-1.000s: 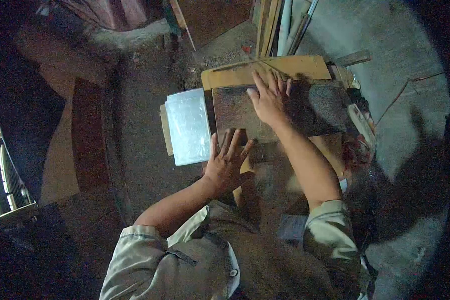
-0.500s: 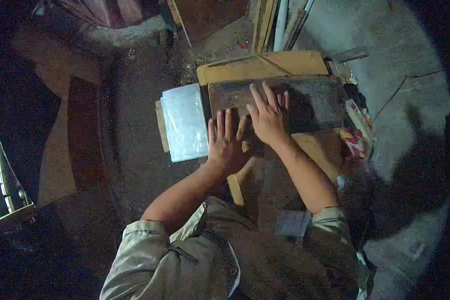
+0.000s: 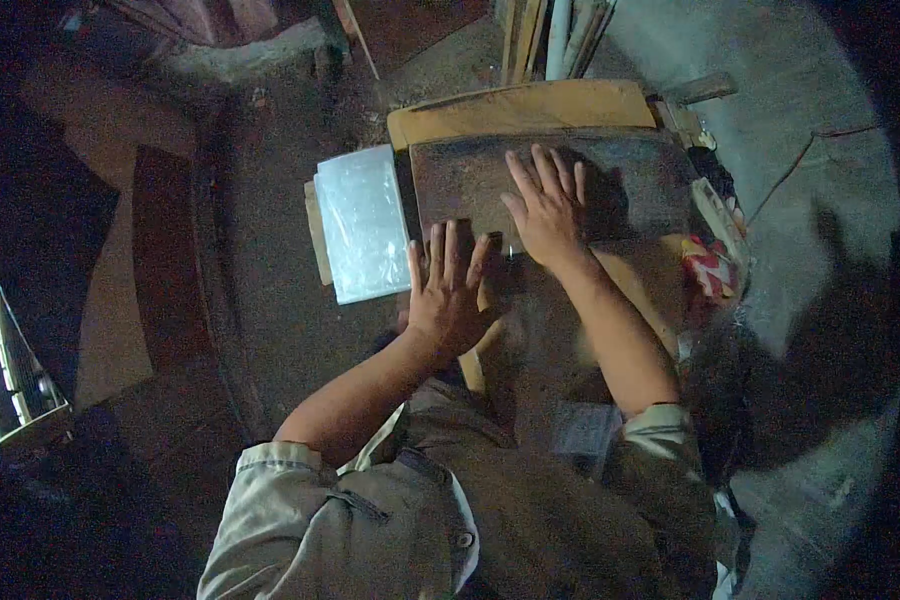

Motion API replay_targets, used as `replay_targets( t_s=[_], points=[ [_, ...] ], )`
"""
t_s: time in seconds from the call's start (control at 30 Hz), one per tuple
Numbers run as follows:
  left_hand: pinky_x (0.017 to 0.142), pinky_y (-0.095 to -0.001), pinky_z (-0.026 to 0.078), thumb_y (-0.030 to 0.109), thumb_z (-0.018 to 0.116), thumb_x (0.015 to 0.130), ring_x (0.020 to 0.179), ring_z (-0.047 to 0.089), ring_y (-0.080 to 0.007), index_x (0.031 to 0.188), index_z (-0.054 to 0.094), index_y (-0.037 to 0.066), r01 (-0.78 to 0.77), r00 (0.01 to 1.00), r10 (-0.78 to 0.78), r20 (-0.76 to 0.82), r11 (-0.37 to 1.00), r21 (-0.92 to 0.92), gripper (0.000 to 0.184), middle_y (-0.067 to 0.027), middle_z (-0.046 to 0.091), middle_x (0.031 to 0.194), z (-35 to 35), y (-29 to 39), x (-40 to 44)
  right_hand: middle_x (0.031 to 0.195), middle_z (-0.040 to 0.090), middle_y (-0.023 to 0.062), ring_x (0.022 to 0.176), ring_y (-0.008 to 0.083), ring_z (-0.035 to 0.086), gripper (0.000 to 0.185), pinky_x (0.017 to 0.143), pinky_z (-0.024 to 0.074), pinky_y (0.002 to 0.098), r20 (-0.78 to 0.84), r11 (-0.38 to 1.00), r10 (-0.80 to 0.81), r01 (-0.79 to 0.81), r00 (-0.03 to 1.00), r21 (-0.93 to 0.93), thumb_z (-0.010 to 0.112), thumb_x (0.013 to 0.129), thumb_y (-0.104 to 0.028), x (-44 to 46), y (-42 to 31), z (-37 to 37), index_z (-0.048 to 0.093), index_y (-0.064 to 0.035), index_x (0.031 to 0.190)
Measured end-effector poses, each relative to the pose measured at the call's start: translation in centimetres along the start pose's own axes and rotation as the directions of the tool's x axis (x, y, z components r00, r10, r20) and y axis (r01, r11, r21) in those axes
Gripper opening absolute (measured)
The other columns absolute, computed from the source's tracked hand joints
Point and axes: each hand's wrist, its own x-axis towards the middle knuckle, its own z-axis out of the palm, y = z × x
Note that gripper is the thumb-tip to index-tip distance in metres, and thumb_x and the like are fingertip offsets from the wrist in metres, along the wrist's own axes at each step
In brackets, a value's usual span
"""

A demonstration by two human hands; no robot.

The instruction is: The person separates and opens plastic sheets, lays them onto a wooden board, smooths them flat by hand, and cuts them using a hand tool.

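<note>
My left hand [image 3: 450, 295] is palm down with its fingers spread, over the near left edge of a dark, worn board [image 3: 460, 185]. Farther right, my right hand [image 3: 550, 212] is also open, fingers apart, over the middle of that board. Whether either palm presses on the surface I cannot tell. Nothing shows in either hand. Just left of the board is a stack of clear, shiny plastic sheets or bags [image 3: 362, 225], with a brown piece sticking out beneath it. A yellowish wooden plank [image 3: 530, 106] runs along the board's far edge.
A red and white cloth or wrapper [image 3: 708, 270] is at the right edge of the work surface. Wooden strips and pipes [image 3: 560, 40] stand at the back. Near my lap is a pale clear packet [image 3: 582, 428]. Grey concrete floor [image 3: 790, 120] spreads on the right.
Both hands stay open over the board, their fingers shifted slightly. My right hand's fingers are more spread. The whole view has shifted a little, so the board and plastic stack appear higher.
</note>
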Motion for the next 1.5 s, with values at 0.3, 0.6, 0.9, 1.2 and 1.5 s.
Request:
replay_targets(
  t_s=[0.3,0.6,0.9,1.2,1.5],
  points=[
    [0.109,-0.0606,0.004,0.055,0.062,0.074,0.138,0.01,-0.043,0.145,0.019,0.01,0.026,0.999,-0.024,-0.036,0.999,0.04,0.095,-0.0292,0.01,0.147,0.5,0.1,0.2,0.146,0.03,0.0136,0.136,0.0338,0.023,0.055,0.109,0.0107,0.0565,0.139,0.995,0.072,-0.082,0.988,0.064,0.053,0.089,-0.031,-7.5,-0.6,-1.5,0.037,-0.0178,0.14],
    [0.108,-0.0614,0.004,0.053,0.06,0.078,0.138,0.01,-0.0437,0.146,0.017,0.009,0.013,0.996,-0.009,-0.091,0.999,0.034,0.091,-0.0298,0.011,0.147,1.6,0.6,0.2,0.144,0.034,0.0137,0.134,0.0335,0.028,0.05,0.11,0.0111,0.0557,0.036,0.997,0.075,-0.075,0.997,-0.001,0.05,0.091,-0.031,-5.5,0.7,-1.4,0.039,-0.0198,0.139],
    [0.107,-0.0627,0.005,0.052,0.058,0.079,0.138,0.009,-0.0444,0.146,0.017,0.009,0.063,0.996,-0.061,-0.058,0.997,0.035,0.089,-0.0302,0.011,0.147,1.1,1.3,0.1,0.144,0.033,0.0132,0.134,0.0327,0.029,0.05,0.109,0.0155,0.0552,0.088,0.997,0.017,-0.024,0.996,0.074,0.049,0.091,-0.03,-6.2,0.9,-0.8,0.038,-0.0205,0.139],
    [0.107,-0.0626,0.001,0.054,0.056,0.081,0.139,0.003,-0.0436,0.146,0.014,0.006,0.081,0.997,-0.082,0.01,0.997,0.017,0.092,-0.0295,0.008,0.148,1.2,2.2,-1.0,0.144,0.034,0.0128,0.132,0.0321,0.032,0.049,0.109,0.019,0.0529,0.092,0.996,-0.065,0.06,0.994,0.059,0.05,0.091,-0.027,-4.4,1.6,-1.2,0.039,-0.0194,0.138],
    [0.107,-0.0619,0.0,0.057,0.053,0.082,0.14,-0.001,-0.0414,0.146,0.012,0.006,0.096,0.994,-0.096,0.06,0.995,0.004,0.091,-0.0285,0.005,0.149,0.6,2.2,-1.0,0.132,0.044,0.017,0.119,0.0378,0.043,0.042,0.102,0.0282,0.0536,-0.1,0.895,0.435,-0.417,0.895,0.155,0.054,0.089,-0.023,-7.1,5.5,-1.3,0.048,-0.0089,0.129]
  ],
)
